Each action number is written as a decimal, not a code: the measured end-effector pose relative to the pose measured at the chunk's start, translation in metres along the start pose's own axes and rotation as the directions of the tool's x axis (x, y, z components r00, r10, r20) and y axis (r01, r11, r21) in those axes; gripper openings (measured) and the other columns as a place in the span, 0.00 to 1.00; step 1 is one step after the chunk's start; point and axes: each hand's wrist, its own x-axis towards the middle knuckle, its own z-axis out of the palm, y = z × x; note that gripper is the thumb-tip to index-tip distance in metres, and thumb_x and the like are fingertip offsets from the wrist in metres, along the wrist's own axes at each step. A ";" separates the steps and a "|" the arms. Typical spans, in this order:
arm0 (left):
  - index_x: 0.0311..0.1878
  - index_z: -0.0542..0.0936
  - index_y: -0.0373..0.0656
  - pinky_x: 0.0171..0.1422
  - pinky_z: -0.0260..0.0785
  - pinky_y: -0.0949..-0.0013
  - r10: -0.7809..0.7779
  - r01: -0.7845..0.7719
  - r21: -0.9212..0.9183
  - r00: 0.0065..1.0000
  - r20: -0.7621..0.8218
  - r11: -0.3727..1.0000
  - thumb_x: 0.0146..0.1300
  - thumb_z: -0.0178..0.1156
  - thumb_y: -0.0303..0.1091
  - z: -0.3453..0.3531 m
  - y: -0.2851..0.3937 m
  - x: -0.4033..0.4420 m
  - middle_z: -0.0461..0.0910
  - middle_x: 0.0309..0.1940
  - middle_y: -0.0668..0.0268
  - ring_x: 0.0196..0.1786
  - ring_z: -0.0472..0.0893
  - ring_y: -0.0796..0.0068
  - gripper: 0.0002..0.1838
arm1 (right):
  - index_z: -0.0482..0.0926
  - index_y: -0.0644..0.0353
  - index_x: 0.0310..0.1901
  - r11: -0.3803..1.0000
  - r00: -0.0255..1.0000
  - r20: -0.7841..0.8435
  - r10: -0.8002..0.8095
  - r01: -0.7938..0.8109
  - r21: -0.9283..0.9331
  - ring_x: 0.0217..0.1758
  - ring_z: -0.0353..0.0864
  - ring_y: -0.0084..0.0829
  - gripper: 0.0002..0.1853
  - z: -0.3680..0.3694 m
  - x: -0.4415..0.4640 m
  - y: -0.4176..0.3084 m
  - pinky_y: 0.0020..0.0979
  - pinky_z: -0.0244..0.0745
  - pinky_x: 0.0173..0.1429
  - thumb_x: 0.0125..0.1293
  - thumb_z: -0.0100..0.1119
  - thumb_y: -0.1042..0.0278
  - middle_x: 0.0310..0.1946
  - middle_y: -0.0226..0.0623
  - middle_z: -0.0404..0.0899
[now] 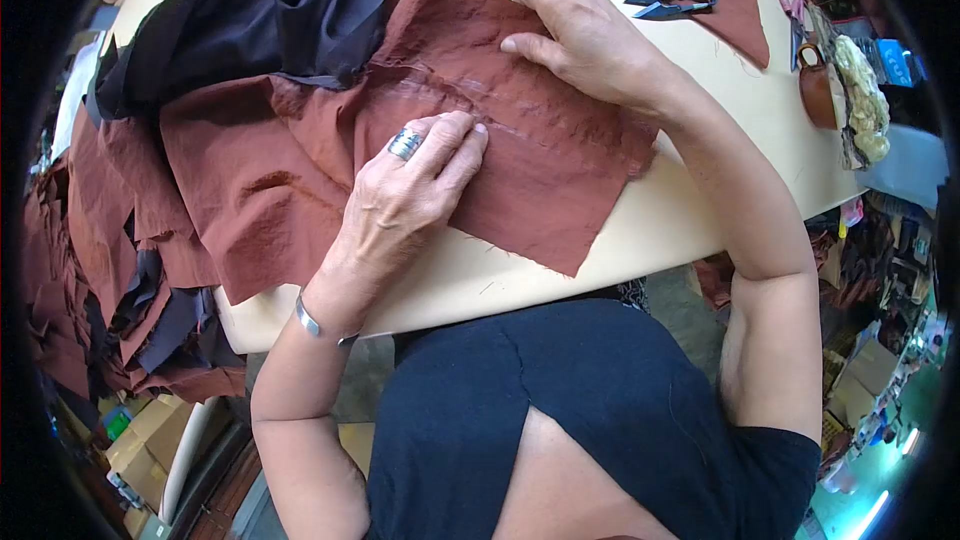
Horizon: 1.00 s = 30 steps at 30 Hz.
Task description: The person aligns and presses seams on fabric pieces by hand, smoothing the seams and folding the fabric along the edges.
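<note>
A reddish-brown cloth [545, 175] with frayed edges lies across the pale table, and a wrinkled line with pale marks runs through it. On that line rest the bunched fingertips of my left hand [415, 175], which wears a wide ring. The fingers are closed, and what they pinch is too small or hidden to make out. My right hand [590, 35] lies farther up on the same cloth, thumb and fingers apart, holding nothing. Dark navy fabric [250, 15] is heaped over the cloth's upper left part.
Black thread snips [672, 4] lie near another brown cloth piece [735, 20] at the upper right. Beyond are a brown cup-like holder [817, 90] and a pale yarn bundle [862, 100]. Fabric scraps [150, 310] hang at the left over the table [500, 275].
</note>
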 end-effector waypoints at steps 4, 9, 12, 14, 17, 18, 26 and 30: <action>0.46 0.76 0.39 0.50 0.72 0.74 0.035 -0.035 0.057 0.999 -0.004 0.998 0.50 0.53 0.27 -0.006 0.000 0.008 0.71 0.55 0.60 0.47 0.77 0.69 0.17 | 0.53 0.50 0.69 0.955 0.966 0.140 0.217 -0.239 0.173 0.46 0.78 0.53 0.37 -0.015 0.010 -0.018 0.42 0.73 0.50 0.58 0.55 0.76 0.45 0.62 0.75; 0.40 0.74 0.40 0.47 0.72 0.74 0.022 -0.025 0.047 0.998 0.063 0.999 0.50 0.54 0.29 -0.010 0.001 0.012 0.71 0.56 0.60 0.42 0.77 0.69 0.11 | 0.59 0.52 0.67 0.978 0.995 -0.055 0.081 -0.069 0.198 0.44 0.78 0.53 0.34 -0.003 0.003 -0.011 0.41 0.73 0.49 0.58 0.54 0.78 0.40 0.59 0.77; 0.39 0.73 0.42 0.47 0.73 0.73 -0.006 0.003 0.059 0.999 0.044 0.998 0.50 0.54 0.30 -0.006 0.004 0.010 0.72 0.56 0.61 0.42 0.77 0.69 0.11 | 0.59 0.53 0.66 0.971 0.993 -0.010 0.121 -0.116 0.210 0.44 0.78 0.53 0.33 -0.007 0.004 -0.012 0.40 0.73 0.50 0.57 0.55 0.78 0.41 0.59 0.77; 0.40 0.73 0.44 0.47 0.73 0.72 0.020 -0.020 0.048 1.000 0.016 0.999 0.50 0.54 0.30 -0.005 0.004 0.009 0.72 0.56 0.62 0.43 0.77 0.68 0.12 | 0.58 0.54 0.66 0.980 0.996 -0.077 0.034 -0.019 0.196 0.45 0.78 0.53 0.33 -0.003 0.003 -0.007 0.40 0.72 0.51 0.57 0.55 0.77 0.42 0.59 0.77; 0.47 0.75 0.45 0.50 0.74 0.68 0.103 -0.109 0.055 0.991 0.090 0.993 0.52 0.53 0.28 -0.008 0.004 0.009 0.73 0.58 0.65 0.47 0.77 0.64 0.16 | 0.58 0.55 0.67 0.982 0.998 -0.038 0.047 -0.039 0.186 0.45 0.78 0.54 0.34 -0.002 0.004 -0.005 0.41 0.72 0.52 0.58 0.55 0.77 0.42 0.58 0.77; 0.47 0.75 0.48 0.51 0.74 0.68 0.118 -0.122 0.053 0.990 0.076 0.991 0.52 0.54 0.29 -0.008 0.003 0.008 0.73 0.59 0.67 0.48 0.76 0.63 0.16 | 0.58 0.54 0.67 0.982 0.998 -0.052 0.036 -0.025 0.186 0.45 0.78 0.54 0.34 -0.001 0.004 -0.005 0.41 0.72 0.52 0.57 0.55 0.77 0.42 0.58 0.77; 0.46 0.73 0.48 0.46 0.75 0.70 -0.072 0.063 0.113 0.994 0.077 0.992 0.53 0.53 0.30 -0.008 0.006 0.008 0.72 0.56 0.57 0.46 0.78 0.65 0.15 | 0.59 0.52 0.67 0.987 0.997 -0.063 0.055 -0.044 0.154 0.45 0.78 0.53 0.34 -0.003 0.001 -0.006 0.41 0.72 0.51 0.57 0.56 0.76 0.42 0.58 0.77; 0.47 0.73 0.50 0.45 0.76 0.68 -0.014 0.006 0.109 0.997 0.072 0.994 0.53 0.53 0.30 -0.005 0.004 0.005 0.71 0.57 0.57 0.46 0.77 0.63 0.16 | 0.60 0.52 0.67 0.986 0.996 -0.042 0.075 -0.068 0.149 0.44 0.78 0.53 0.33 -0.003 0.002 -0.005 0.40 0.73 0.51 0.58 0.56 0.75 0.42 0.59 0.77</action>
